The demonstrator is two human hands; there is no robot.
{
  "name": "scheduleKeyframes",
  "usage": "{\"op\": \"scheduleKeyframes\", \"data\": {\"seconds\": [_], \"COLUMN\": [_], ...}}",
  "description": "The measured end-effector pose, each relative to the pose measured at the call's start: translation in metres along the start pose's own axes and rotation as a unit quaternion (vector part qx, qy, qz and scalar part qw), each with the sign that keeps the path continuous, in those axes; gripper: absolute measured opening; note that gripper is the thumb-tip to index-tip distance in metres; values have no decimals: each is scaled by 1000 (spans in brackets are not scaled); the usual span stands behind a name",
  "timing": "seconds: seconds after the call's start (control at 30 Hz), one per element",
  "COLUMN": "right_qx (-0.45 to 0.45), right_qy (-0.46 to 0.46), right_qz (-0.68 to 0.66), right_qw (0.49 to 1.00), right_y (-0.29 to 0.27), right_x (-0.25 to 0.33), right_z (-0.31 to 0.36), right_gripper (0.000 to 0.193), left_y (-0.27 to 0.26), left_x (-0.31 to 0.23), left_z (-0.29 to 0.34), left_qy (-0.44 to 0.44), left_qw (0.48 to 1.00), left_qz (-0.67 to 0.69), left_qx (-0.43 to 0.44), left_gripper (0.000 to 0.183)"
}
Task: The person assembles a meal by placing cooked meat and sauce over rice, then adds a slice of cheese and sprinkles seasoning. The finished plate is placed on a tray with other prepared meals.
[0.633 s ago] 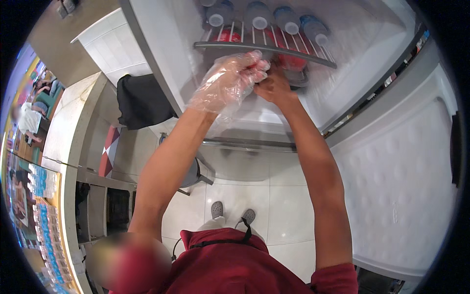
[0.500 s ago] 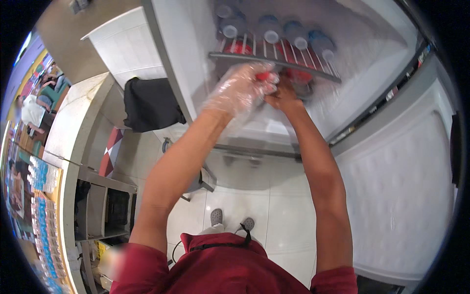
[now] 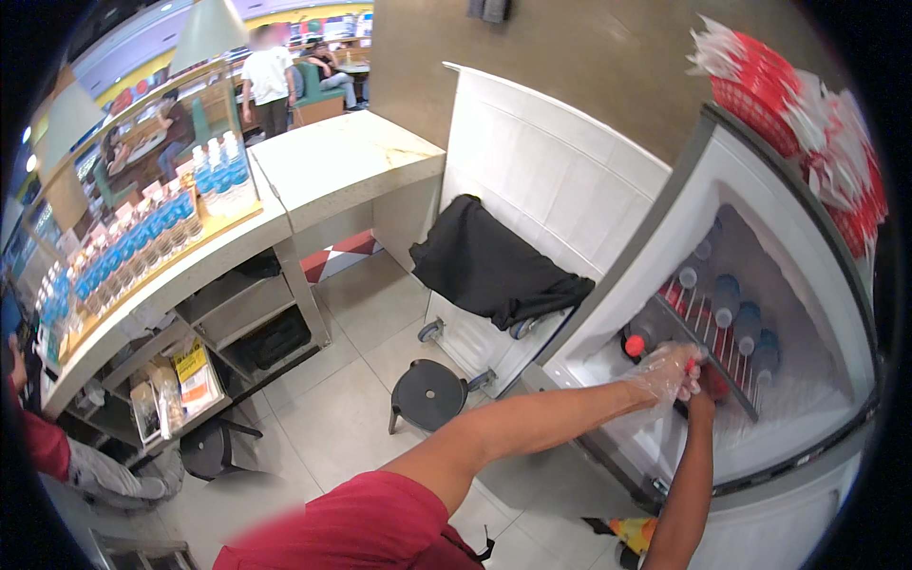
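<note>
My left hand [image 3: 668,372], in a clear plastic glove, reaches into the open fridge [image 3: 617,408] just below the wire shelf's front edge. Its fingers are closed on a small red piece [image 3: 692,364] that looks like a bottle cap. Right against it, my bare right hand [image 3: 702,397] comes up from below, its fingers mostly hidden behind the glove and the shelf. A red-capped bottle [image 3: 635,346] stands beside the glove. On the wire shelf [image 3: 708,332] lie several bottles [image 3: 727,299] with pale caps and blue tops, along with red items [image 3: 674,299].
Red baskets [image 3: 760,85] with plastic-wrapped contents sit on the fridge. A black cloth [image 3: 489,261] hangs over a white wheeled cart, with a black stool [image 3: 427,394] nearby. To the left, a counter [image 3: 332,157] carries rows of bottles [image 3: 142,247]. Another person's leg [image 3: 109,470] shows at lower left.
The view has swung left, so the fridge now lies at the right and more of the counter shows. Both hands are still together at the shelf's front edge.
</note>
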State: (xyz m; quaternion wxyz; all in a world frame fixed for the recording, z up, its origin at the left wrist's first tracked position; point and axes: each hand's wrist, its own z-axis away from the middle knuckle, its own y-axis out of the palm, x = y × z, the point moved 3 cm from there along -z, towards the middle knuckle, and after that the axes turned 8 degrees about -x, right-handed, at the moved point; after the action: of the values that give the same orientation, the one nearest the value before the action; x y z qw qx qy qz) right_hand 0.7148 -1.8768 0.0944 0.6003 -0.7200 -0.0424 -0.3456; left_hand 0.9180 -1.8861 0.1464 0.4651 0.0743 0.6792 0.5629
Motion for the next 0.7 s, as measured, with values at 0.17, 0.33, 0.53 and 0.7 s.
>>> {"op": "scheduleKeyframes", "data": {"seconds": [0.17,0.33,0.53,0.7], "right_qx": [14,-62,-132,-104], "right_qy": [-114,-193,-227,-228], "right_qz": [2,62,181,190], "right_qw": [993,977,948,949], "right_y": [-20,-9,-15,-5], "right_x": [-34,0,-21,7], "right_z": [-33,-11,-11,-5], "right_gripper": [54,52,51,49], "left_y": [15,-3,7,0], "left_x": [17,24,27,19], "left_z": [-8,-17,-9,-11], "left_qy": [-23,-38,-46,-31], "left_qw": [989,979,973,973], "left_qz": [136,201,224,224], "left_qx": [45,24,36,50], "left_gripper": [27,27,23,22]}}
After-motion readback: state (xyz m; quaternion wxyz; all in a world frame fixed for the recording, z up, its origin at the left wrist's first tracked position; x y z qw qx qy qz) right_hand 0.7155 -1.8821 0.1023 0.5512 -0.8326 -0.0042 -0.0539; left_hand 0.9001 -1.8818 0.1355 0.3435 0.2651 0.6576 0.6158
